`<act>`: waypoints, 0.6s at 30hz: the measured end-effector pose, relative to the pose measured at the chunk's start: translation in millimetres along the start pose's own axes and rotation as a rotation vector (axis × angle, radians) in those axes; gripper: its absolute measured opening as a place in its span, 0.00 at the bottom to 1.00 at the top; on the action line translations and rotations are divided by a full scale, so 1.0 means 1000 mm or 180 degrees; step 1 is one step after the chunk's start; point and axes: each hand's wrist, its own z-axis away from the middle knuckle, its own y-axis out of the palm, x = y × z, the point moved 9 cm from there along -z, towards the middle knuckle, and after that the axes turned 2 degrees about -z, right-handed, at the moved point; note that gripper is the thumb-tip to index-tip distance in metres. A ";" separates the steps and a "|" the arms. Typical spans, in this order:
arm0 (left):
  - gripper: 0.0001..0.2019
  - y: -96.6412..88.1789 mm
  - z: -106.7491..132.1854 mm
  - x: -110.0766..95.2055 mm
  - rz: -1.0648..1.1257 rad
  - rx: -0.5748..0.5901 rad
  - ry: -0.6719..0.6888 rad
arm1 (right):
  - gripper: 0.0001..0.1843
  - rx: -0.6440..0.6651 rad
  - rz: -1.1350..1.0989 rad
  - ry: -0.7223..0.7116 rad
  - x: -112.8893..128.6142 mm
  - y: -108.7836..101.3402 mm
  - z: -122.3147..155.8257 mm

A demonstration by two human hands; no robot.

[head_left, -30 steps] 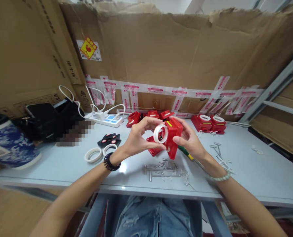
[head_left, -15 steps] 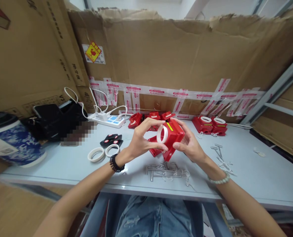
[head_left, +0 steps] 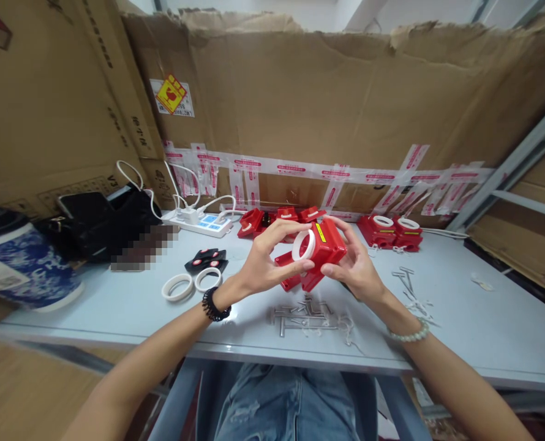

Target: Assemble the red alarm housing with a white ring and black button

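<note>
Both hands hold a red plastic housing [head_left: 328, 246] tilted above the middle of the table. A white ring [head_left: 304, 245] sits on its left-facing end, and a yellow label marks its upper side. My left hand [head_left: 272, 254] is closed around the ring, thumb below and fingers above. Gripping the housing from the right is my right hand [head_left: 353, 263], its thumb on the near face. Another red part [head_left: 291, 278] shows just beneath, partly hidden by the housing. Below the hands lie several metal T-shaped pins and screws [head_left: 304, 318] with white strings.
Two loose white rings [head_left: 177, 287] and black pieces [head_left: 207, 261] lie to the left, near a power strip [head_left: 203, 222] with cables. More red housings [head_left: 383, 231] stand at the back right. A patterned cup [head_left: 24, 263] is far left; cardboard [head_left: 300, 92] walls the back.
The housing has turned and tipped slightly in my hands, shifting a little to the right. My left thumb has moved up along the ring's lower edge.
</note>
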 end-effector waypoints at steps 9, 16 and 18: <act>0.29 0.001 -0.001 0.012 0.0695 0.0065 -0.0438 | 0.42 0.0094 -0.0030 0.0079 0.001 0.005 0.000; 0.31 -0.002 -0.002 0.012 0.0647 -0.0002 -0.0569 | 0.43 0.0121 0.0107 -0.0076 0.005 0.004 0.001; 0.31 -0.002 -0.002 0.013 0.0698 -0.0030 -0.0597 | 0.45 0.0121 0.0117 -0.0108 0.005 0.004 0.001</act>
